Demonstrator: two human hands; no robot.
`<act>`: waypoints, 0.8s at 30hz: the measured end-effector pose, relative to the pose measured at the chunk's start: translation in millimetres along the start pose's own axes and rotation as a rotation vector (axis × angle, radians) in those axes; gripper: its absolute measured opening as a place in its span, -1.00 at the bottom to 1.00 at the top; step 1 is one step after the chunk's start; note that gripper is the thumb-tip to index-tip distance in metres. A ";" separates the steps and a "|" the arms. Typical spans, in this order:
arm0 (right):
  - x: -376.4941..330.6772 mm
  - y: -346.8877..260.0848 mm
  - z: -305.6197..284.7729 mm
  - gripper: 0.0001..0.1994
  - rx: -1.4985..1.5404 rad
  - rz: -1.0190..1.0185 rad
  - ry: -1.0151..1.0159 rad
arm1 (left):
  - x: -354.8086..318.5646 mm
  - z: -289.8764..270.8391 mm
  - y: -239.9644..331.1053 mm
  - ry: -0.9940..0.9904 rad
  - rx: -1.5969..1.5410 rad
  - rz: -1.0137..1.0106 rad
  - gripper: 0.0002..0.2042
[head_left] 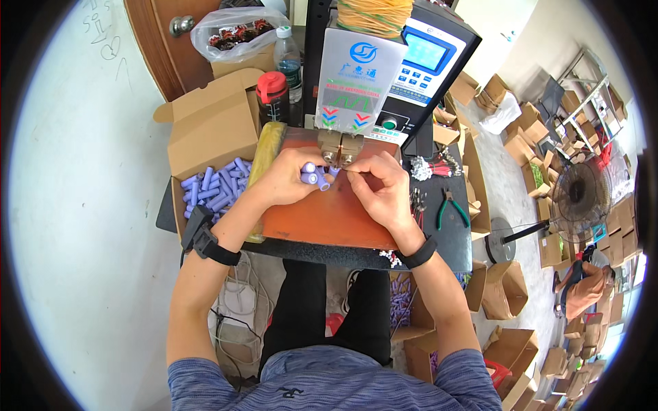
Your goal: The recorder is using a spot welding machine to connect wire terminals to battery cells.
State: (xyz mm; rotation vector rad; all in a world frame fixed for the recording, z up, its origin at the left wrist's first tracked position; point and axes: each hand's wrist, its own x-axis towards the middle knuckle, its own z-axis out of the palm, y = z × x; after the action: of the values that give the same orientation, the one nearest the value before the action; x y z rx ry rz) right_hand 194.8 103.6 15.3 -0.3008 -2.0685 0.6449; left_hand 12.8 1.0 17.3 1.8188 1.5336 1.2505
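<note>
Left hand (288,179) curled around a few purple cells (310,178) under the metal machine head (340,145), right hand (381,188) narrowed just beside them, whether gripping anything I cannot tell, orange mat (322,222) below, open carton (209,133) at far left

Several small lilac-purple cylinders (323,183) with pale round ends are resting bunched together in the left hand (289,177), just above the middle of the frame. They are lying at slightly differing angles, fingers partly hiding their sides.
</note>
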 end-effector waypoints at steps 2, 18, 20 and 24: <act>0.6 0.0 0.4 -0.93 -0.004 -0.001 0.002 | 0.5 0.4 0.0 0.006 0.023 -0.034 -0.83; -5.8 2.8 4.3 -0.83 0.020 0.246 0.037 | -2.6 -0.5 -9.9 0.138 0.110 0.010 -0.84; -7.0 5.4 4.4 -0.83 0.108 0.258 0.080 | -2.2 0.2 -12.0 0.131 0.075 0.003 -0.84; -5.2 1.7 1.0 -0.75 0.016 0.164 -0.050 | -1.7 -2.4 -15.3 0.095 0.147 0.057 -0.82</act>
State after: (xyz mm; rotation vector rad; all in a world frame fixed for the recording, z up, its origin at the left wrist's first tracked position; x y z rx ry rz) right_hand 196.8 102.4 10.2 -0.4536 -2.0997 0.7739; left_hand 2.7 3.1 5.6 1.9323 1.6756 1.2983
